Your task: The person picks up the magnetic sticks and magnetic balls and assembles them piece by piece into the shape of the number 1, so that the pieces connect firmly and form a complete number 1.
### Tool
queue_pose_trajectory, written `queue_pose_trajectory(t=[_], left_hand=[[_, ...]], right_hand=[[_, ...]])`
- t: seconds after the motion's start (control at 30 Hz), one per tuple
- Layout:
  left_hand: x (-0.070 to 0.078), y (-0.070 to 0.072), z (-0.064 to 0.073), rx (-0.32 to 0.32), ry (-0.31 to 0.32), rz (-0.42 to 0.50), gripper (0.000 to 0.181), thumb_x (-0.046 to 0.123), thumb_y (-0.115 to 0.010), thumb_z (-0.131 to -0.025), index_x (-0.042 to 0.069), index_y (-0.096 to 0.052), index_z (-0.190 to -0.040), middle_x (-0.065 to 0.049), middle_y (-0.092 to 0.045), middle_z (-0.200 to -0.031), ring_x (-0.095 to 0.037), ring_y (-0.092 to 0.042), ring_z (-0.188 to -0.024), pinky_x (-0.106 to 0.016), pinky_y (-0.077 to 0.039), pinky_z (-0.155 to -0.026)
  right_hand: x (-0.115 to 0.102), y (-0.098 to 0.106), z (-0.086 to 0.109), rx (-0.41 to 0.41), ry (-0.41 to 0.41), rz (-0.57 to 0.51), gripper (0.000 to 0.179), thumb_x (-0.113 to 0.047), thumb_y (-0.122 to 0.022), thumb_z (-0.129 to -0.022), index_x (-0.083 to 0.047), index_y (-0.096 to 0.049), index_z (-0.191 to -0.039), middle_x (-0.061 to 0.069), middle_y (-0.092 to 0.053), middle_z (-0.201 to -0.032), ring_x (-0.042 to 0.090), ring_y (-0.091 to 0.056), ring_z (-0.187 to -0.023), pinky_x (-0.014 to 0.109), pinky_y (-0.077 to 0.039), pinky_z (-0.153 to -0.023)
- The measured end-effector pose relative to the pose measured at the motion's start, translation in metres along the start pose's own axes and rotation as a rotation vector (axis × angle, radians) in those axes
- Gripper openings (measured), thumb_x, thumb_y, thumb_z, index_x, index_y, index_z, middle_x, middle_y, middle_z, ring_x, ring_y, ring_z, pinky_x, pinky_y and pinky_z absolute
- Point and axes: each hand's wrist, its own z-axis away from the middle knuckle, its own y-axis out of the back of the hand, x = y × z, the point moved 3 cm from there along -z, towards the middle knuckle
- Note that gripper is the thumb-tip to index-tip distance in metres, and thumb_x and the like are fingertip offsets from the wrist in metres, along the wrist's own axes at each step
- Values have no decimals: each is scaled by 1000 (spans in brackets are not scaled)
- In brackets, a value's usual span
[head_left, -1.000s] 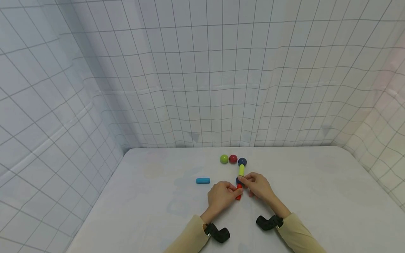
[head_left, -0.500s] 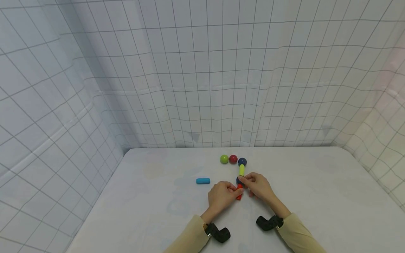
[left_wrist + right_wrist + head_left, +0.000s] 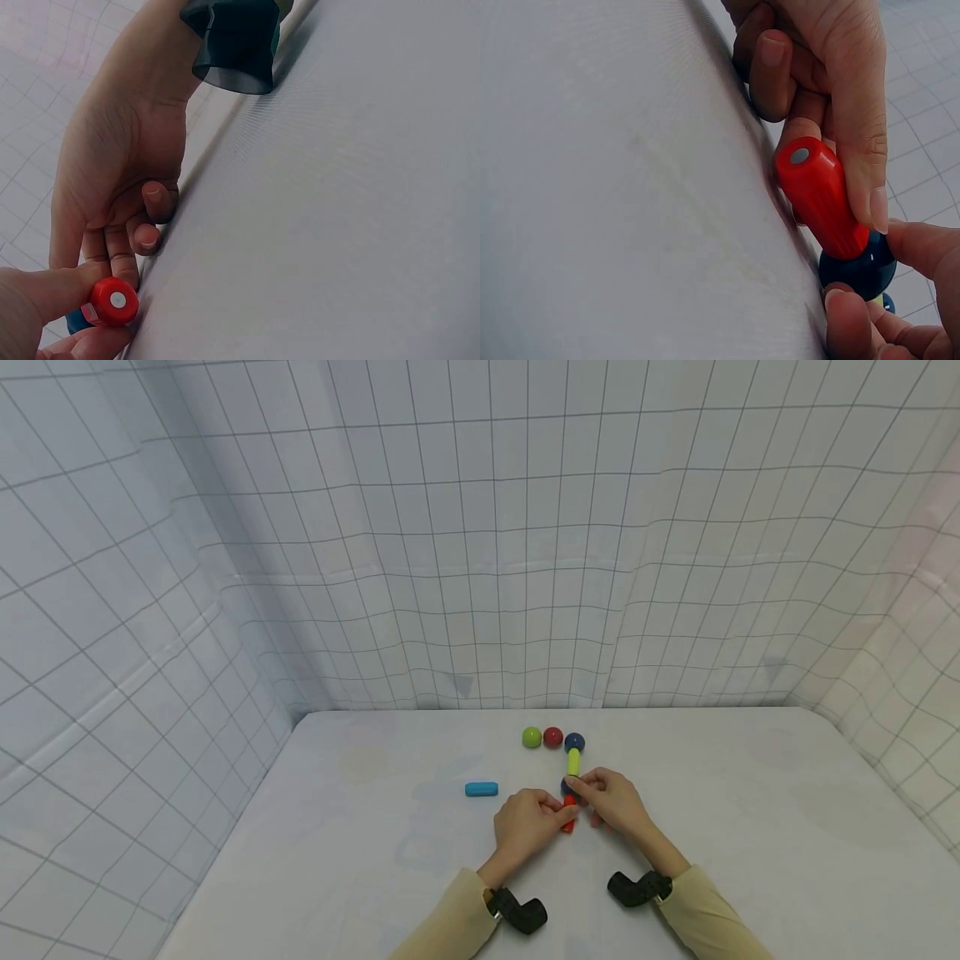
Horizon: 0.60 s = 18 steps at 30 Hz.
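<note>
The left hand (image 3: 524,822) pinches a red ribbed rod (image 3: 821,201); the right hand (image 3: 617,802) pinches the glossy dark-blue ball (image 3: 863,271) touching it.

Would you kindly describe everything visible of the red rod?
The red rod is glossy, plastic-looking, with ridged sides and a pale disc in its near end. It points forward, its far end touching the nearer dark blue ball. The left hand pinches it; any contact with the tabletop is unclear.
</note>
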Motion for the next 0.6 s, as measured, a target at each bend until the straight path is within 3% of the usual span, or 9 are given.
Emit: queue_pose_trajectory(t=[0.33,0.6], left_hand=[[0,-2,-1,13,-6,0,30,50,-75,-76,21,-70,-69,17,-49,-51,-1,-45,-49,-23,-35,-46],[1,-4,-3,15,-10,9,31,51,-74,-75,22,-71,-69,18,-51,-52,0,-46,-49,-23,-35,-47]], right_hand=[[1,0,-1,-2,-24,-18,40,-41,-67,-87,-3,-63,-99,1,-58,-65,14,-49,-40,25,-33,-38],[3,1,-2,8,-38,-60,43,-41,-67,-87,-1,-62,-101,3,-58,-64,16,-52,-40,27,-45,-41]])
